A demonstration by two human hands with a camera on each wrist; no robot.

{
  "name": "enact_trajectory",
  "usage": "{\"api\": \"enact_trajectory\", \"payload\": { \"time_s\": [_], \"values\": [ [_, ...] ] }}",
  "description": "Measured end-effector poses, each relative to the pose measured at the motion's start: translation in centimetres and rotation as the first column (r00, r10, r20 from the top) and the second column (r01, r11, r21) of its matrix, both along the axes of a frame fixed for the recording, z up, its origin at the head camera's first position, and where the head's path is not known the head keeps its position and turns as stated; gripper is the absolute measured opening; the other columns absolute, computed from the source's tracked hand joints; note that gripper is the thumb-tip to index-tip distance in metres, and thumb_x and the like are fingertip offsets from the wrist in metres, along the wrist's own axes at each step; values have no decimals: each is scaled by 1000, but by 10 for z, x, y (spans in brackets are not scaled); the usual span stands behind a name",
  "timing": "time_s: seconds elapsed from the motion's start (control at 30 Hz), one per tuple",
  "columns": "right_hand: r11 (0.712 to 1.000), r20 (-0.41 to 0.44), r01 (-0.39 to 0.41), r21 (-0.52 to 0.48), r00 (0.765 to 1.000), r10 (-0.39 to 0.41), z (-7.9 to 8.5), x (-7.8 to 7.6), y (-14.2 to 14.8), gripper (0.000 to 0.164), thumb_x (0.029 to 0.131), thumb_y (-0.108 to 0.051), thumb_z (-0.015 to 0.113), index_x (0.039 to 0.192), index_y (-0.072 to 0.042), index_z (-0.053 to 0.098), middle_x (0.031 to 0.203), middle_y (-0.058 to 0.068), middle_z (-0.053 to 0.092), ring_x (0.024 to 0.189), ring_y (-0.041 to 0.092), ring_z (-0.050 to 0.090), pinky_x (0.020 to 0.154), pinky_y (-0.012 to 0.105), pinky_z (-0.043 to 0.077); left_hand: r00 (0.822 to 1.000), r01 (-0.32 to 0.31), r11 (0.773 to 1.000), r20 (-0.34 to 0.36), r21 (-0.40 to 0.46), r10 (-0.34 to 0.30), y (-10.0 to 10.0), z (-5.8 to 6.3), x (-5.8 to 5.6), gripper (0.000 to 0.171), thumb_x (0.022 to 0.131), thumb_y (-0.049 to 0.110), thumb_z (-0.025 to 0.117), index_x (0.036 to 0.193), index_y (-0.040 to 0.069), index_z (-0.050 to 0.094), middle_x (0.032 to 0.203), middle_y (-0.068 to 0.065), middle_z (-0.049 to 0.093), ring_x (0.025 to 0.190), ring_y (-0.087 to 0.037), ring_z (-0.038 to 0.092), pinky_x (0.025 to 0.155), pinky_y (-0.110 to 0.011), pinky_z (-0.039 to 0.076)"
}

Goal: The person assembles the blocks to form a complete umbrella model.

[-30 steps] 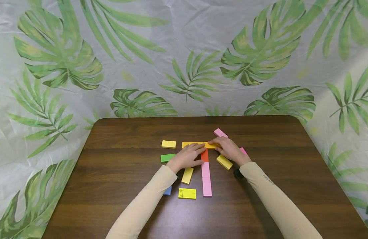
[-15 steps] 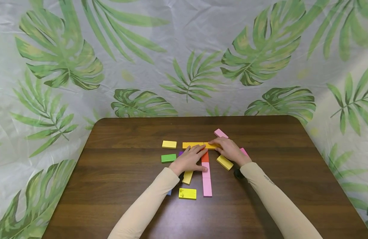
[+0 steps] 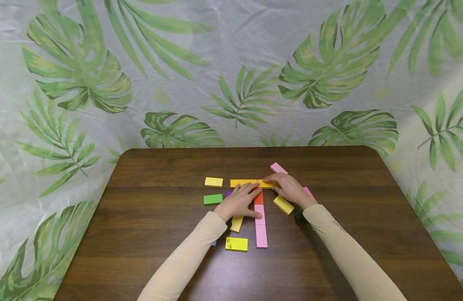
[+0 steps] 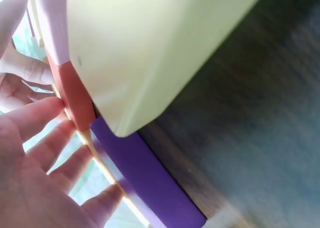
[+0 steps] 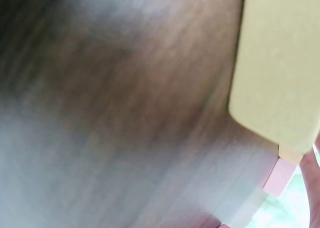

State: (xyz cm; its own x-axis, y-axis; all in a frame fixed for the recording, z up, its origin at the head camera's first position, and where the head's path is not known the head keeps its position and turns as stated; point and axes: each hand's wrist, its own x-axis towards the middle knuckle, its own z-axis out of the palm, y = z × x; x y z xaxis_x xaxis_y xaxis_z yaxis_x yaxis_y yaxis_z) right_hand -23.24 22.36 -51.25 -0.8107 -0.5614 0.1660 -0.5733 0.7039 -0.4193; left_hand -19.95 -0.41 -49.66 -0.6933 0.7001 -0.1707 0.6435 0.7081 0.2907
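Observation:
Two orange blocks [image 3: 242, 183] lie end to end in a row. Below their joint runs a column made of a red block [image 3: 259, 198] and two pink blocks [image 3: 261, 236]. My left hand [image 3: 237, 205] is spread beside the column, fingertips at the red and orange blocks and thumb at the upper pink one. With thumb and fingers, my right hand [image 3: 289, 190] pinches the right orange block [image 3: 266, 185] near its right end. A purple block [image 4: 145, 173] lies by my left fingers in the left wrist view.
Loose blocks lie about: yellow [image 3: 214, 182], green [image 3: 213, 199], bright yellow [image 3: 237, 244], yellow under the left wrist [image 3: 236, 224], yellow near the right wrist [image 3: 283, 205], and pink [image 3: 278, 168]. All sit on the dark wooden table [image 3: 148, 234], before a leaf-patterned cloth [image 3: 231, 62].
My left hand has shifted slightly right and its thumb has moved down from the red block to the upper pink block, uncovering part of the purple block. The right hand stays in place.

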Motion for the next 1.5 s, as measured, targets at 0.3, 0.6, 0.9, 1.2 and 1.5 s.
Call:
{"api": "enact_trajectory", "payload": {
  "time_s": [0.3, 0.6, 0.9, 1.2, 1.5],
  "values": [
    [1000, 6, 3, 3, 1000, -3, 0, -1, 0, 34, 86, 1, 67, 120, -5, 66, 119, 10, 64, 117, 32, 54, 101, 50, 38, 1000, 15, 1000, -15, -14, -15, 1, 3, 4, 94, 80, 62, 65, 151, 13, 30, 156, -8, 21, 143, -28, 17, 113, -50, 14],
    [1000, 22, 9, -3, 1000, -9, 1, -1, 1, 35, 86, 2, 67, 120, -4, 66, 120, 11, 64, 117, 32, 54, 101, 50, 38, 999, 22, 1000, -42, -15, -23, 2, 5, 5, 93, 79, 60, 67, 151, 13, 32, 156, -9, 23, 142, -28, 20, 112, -51, 16],
    [1000, 40, 14, 0, 999, -14, 3, 0, 1, 37, 86, 2, 66, 123, -4, 64, 122, 11, 63, 117, 33, 53, 101, 51, 37, 999, 5, 1000, -33, -20, -6, 3, 4, 4, 94, 78, 61, 68, 151, 14, 32, 156, -6, 23, 142, -27, 20, 113, -50, 16],
    [997, 41, 23, -78, 999, -20, 4, -1, 3, 38, 83, 5, 68, 121, -3, 65, 119, 12, 64, 118, 32, 54, 100, 51, 39, 1000, -3, 1000, -13, -13, 2, 2, 4, 4, 94, 78, 60, 69, 151, 14, 31, 156, -7, 23, 142, -27, 19, 113, -50, 15],
    [976, 30, 161, -146, 987, -158, 13, -4, 18, 36, 87, 6, 60, 122, -3, 65, 118, 15, 62, 103, 31, 57, 89, 49, 47, 1000, -12, 1000, -11, -5, 12, 2, 3, 4, 94, 77, 59, 70, 151, 15, 32, 156, -7, 24, 142, -27, 20, 113, -50, 14]
  ]
}}
